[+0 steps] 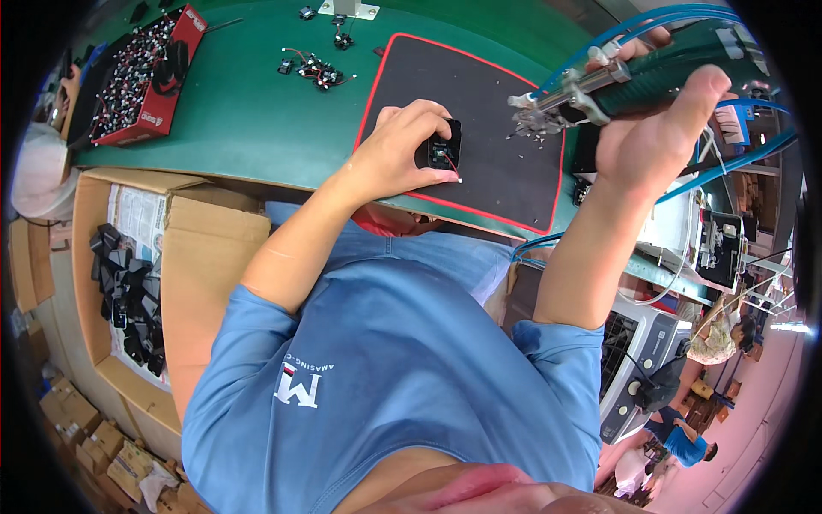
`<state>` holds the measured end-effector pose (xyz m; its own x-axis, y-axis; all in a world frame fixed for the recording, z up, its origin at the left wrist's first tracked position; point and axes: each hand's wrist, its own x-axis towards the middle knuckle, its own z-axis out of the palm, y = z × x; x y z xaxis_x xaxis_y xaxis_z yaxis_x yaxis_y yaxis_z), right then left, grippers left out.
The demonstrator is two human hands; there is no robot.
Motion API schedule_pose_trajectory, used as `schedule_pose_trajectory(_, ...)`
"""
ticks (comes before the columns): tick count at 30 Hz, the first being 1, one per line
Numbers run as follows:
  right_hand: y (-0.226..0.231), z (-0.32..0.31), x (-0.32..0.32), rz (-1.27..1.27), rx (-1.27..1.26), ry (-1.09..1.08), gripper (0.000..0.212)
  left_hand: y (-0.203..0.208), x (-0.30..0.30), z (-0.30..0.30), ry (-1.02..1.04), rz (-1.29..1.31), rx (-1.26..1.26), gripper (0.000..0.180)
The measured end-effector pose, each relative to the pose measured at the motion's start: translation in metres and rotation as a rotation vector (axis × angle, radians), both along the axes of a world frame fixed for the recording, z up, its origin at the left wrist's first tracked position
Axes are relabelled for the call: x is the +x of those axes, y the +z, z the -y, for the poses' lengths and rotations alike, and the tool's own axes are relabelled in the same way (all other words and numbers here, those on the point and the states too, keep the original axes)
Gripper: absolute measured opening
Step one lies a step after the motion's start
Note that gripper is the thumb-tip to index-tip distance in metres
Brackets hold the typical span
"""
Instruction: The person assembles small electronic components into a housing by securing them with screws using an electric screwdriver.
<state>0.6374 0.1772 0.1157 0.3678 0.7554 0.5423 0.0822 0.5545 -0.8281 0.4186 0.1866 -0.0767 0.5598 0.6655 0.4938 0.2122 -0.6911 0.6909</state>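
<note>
My left hand (398, 150) rests at the left part of a dark grey, red-edged mat (505, 94). Its thumb and fingers grip a small black plastic case (444, 137), open side up. Inside the case are a small circuit part and a red wire; my fingers cover its left side. My right hand (646, 146) is raised over the mat's right edge, wrapped round a dark green powered screwdriver (659, 79) with a metal nose and blue air hoses. The screwdriver's thin tip points left toward the case, apart from it. Small bits lie scattered on the mat below the tip.
A red box (158, 111) full of small wired parts stands at the far left of the green bench (248, 94). Loose wired modules (317, 70) lie left of the mat. Below the bench, a cardboard box (128, 184) holds black cases. Blue hoses (728, 167) run at right.
</note>
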Motion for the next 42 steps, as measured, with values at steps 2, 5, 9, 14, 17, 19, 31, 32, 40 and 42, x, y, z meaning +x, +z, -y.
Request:
schedule_pose_trajectory(2, -0.005, -0.002, -0.015, -0.082, -0.015, 0.02, 0.087, -0.002, 0.0, 0.0, 0.028, -0.029, 0.033, 0.054)
schedule_pose_trajectory(5, -0.002, 0.016, -0.043, 0.051, -0.016, -0.086, 0.094, -0.003, 0.001, 0.001, 0.038, -0.061, 0.071, 0.05)
schedule_pose_trajectory(9, 0.018, 0.028, -0.101, -0.189, 0.118, -0.059, 0.065, -0.004, -0.001, -0.001, 0.021, -0.08, 0.051, 0.051)
schedule_pose_trajectory(14, 0.022, 0.015, -0.076, -0.008, 0.392, 0.172, 0.075, -0.002, 0.001, 0.003, 0.036, -0.079, 0.08, 0.048)
schedule_pose_trajectory(17, 0.017, 0.023, -0.079, -0.051, 0.234, 0.083, 0.078, 0.001, 0.001, 0.0, 0.019, -0.059, 0.03, 0.047)
schedule_pose_trajectory(19, 0.012, 0.025, -0.081, -0.078, 0.133, 0.035, 0.081, 0.0, 0.001, -0.001, 0.013, -0.052, 0.04, 0.043)
schedule_pose_trajectory(31, -0.017, 0.023, -0.082, -0.081, 0.047, -0.045, 0.088, -0.001, 0.002, 0.001, 0.025, -0.05, 0.06, 0.042)
schedule_pose_trajectory(32, -0.017, 0.023, -0.082, -0.093, 0.053, -0.039, 0.087, -0.001, 0.002, 0.001, 0.027, -0.05, 0.058, 0.042)
schedule_pose_trajectory(40, -0.025, 0.02, -0.079, -0.082, 0.082, -0.047, 0.086, 0.0, 0.001, 0.0, 0.005, -0.036, 0.028, 0.043)
schedule_pose_trajectory(42, -0.026, 0.02, -0.078, -0.075, 0.08, -0.05, 0.086, 0.0, 0.001, 0.0, 0.005, -0.042, 0.024, 0.043)
